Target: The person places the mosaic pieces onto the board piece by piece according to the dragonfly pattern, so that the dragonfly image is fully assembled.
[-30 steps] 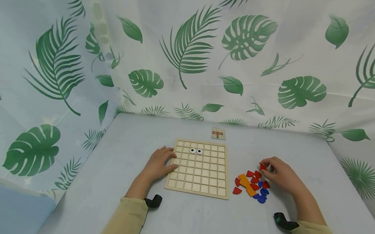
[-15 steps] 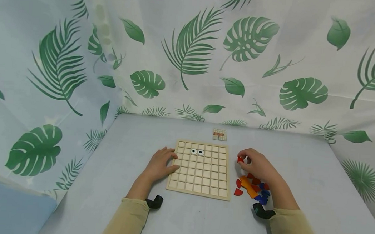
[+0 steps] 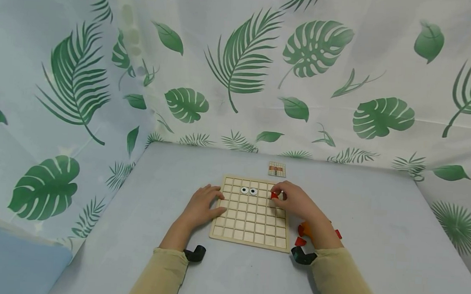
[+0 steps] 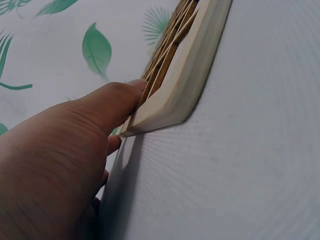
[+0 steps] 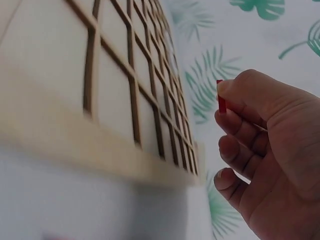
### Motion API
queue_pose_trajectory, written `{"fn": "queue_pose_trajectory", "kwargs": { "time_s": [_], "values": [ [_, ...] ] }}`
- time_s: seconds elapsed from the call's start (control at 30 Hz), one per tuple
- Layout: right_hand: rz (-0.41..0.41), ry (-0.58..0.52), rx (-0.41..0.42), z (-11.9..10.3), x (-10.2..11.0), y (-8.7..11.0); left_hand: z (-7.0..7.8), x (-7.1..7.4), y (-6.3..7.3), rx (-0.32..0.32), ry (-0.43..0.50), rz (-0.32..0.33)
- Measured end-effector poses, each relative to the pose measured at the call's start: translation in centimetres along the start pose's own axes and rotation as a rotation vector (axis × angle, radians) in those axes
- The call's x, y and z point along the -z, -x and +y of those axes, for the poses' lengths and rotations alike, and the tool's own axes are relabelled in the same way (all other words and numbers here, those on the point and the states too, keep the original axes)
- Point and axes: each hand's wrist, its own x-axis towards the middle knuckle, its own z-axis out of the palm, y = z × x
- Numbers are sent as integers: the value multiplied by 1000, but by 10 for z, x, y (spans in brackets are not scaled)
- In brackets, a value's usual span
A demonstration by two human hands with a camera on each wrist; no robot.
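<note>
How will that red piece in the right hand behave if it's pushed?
The red piece seems stiff, its edge straight in the pinch of the right hand. Small beside the hand, it's probably light. Its thin, flat shape suggests it would slide, not roll.

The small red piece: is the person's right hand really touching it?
Touching. The right wrist view shows the right hand pinching the red piece between thumb and finger.
</note>
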Motion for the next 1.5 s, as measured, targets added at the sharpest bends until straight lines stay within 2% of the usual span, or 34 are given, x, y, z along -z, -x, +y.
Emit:
{"fn": "queue_pose_trajectory", "kwargs": {
  "time_s": [0.3, 0.57, 0.8, 0.97, 1.5],
  "values": [
    [-32, 2, 57, -14, -26, -18, 1, 1, 1, 14, -1, -14],
    [-24, -12, 76, -26, -37, -27, 0, 0, 0, 16, -3, -6],
    [-24, 4, 21, -30, -47, -30, 1, 1, 0, 10, -13, -12],
    [-6, 51, 16, -31, -52, -30, 1, 1, 1, -1, -6, -2],
    [-7, 51, -44, -38, -53, -29, -2, 0, 0, -25, 7, 12]
  ]
}}
